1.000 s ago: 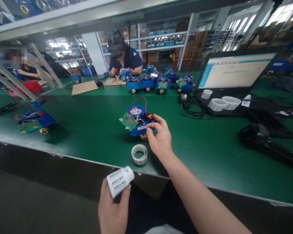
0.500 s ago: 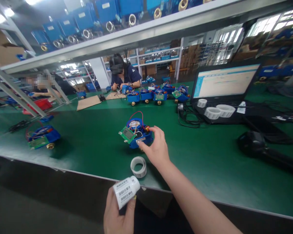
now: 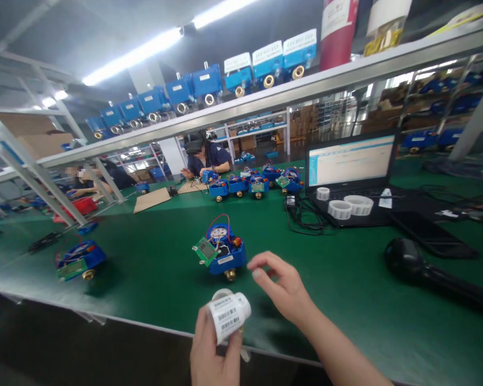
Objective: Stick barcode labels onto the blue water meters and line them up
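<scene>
My left hand (image 3: pixel 217 351) is closed around a roll of white barcode labels (image 3: pixel 229 316), low at the table's front edge. Beyond it stands a blue meter (image 3: pixel 230 261) with a brass fitting underneath, a round dial and loose wires. A small green circuit board (image 3: pixel 206 250) hangs at the meter's left side, and a white label strip is on its front. Just right of the meter, my right hand (image 3: pixel 284 284) holds nothing, its thumb and fingertips apart and not touching the meter. A second label roll (image 3: pixel 222 293) lies on the table, mostly hidden behind the held one.
Another open meter (image 3: pixel 80 261) stands at left. Farther back are several meters (image 3: pixel 257 185) and a co-worker (image 3: pixel 209 156). On the right are a laptop (image 3: pixel 350 161) with label rolls (image 3: pixel 340 209), a black handheld scanner (image 3: pixel 406 258) and cables (image 3: pixel 306 222). A shelf (image 3: pixel 209 110) crosses overhead.
My right hand has let go of the meter and drawn back to the right. The view has tilted up, and the held label roll now covers most of the one on the table.
</scene>
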{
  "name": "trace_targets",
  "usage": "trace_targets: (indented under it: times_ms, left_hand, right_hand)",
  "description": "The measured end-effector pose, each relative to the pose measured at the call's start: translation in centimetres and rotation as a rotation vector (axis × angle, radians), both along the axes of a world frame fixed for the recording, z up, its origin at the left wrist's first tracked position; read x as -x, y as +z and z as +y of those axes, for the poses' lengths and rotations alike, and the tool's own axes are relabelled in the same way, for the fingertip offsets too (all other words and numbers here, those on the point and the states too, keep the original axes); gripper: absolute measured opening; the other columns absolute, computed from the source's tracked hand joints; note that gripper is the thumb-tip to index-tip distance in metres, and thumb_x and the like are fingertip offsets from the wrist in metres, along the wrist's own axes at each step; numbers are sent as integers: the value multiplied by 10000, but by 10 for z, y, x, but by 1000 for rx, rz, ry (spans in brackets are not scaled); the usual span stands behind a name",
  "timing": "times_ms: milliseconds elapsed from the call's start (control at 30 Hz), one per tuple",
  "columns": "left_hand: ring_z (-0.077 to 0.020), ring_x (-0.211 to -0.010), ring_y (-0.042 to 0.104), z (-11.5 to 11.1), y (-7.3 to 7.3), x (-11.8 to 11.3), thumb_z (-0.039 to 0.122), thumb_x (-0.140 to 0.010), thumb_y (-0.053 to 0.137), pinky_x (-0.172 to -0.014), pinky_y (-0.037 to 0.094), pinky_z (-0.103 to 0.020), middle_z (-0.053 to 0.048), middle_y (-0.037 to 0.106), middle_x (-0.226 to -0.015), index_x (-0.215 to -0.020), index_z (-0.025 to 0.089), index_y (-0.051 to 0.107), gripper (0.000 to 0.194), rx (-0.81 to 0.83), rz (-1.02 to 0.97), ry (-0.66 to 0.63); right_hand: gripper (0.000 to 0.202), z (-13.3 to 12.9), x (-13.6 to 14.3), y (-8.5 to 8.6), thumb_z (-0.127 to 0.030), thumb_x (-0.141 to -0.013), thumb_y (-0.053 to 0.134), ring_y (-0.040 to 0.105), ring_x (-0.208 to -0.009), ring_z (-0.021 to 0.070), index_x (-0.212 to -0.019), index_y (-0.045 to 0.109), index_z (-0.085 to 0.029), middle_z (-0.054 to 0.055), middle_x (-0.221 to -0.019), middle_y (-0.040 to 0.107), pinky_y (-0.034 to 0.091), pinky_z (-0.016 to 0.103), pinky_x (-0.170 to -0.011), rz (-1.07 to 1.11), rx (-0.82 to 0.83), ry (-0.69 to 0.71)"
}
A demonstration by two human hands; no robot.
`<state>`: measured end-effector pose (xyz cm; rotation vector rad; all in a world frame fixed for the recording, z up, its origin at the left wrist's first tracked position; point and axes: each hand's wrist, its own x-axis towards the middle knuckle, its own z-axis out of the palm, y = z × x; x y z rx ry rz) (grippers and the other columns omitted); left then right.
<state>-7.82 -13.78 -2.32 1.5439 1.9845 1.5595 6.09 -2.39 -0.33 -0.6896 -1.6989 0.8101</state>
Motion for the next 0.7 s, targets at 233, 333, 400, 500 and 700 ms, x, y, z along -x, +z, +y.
trace_targets:
  times_ms: [233,333,400,500,700]
  left_hand:
    - [-228,-1147,523,42,28,-42,168,-813,502,-980,426,-360,-95,558,-1211,-1164,231,567,362,72,76,-351]
    - [-235,-1157,496,46,34,-43,137,-750,518,-965,428,-378,-87,516,-1243,-1078,228,554,342,88,47,-327]
    - [-247,-1074,519,48,35,-27,194,-738,541,-927,438,-408,-96,522,-1173,-1023,211,519,287,55,-4,-145]
    - [-255,-1034,507,57,34,12,320,-723,603,-958,402,-426,-115,497,-1128,-1073,174,434,415,72,-206,190]
    - [-224,-865,591,93,25,52,368,-691,696,-798,471,-350,-147,608,-989,-1095,74,480,544,346,-602,142]
  right_hand:
    - [327,-20,-31,-3,-477,-724,741,598,-1001,281,-672,617,-179,123,-1063,649,506,336,-808,268,428,217]
    - [391,6,-58,-10,-560,-672,716,617,-960,310,-715,642,-178,138,-1049,664,507,371,-809,238,509,76]
    - [413,30,-87,-15,-595,-642,654,634,-842,306,-705,630,-187,134,-975,678,515,381,-738,79,455,-137]
    - [394,66,-133,-25,-601,-622,514,614,-708,295,-663,592,-217,119,-869,672,492,415,-669,-301,248,-516]
    - [363,118,-175,-72,-555,-713,397,581,-880,399,-724,552,-227,173,-916,623,467,522,-688,-724,-92,-681]
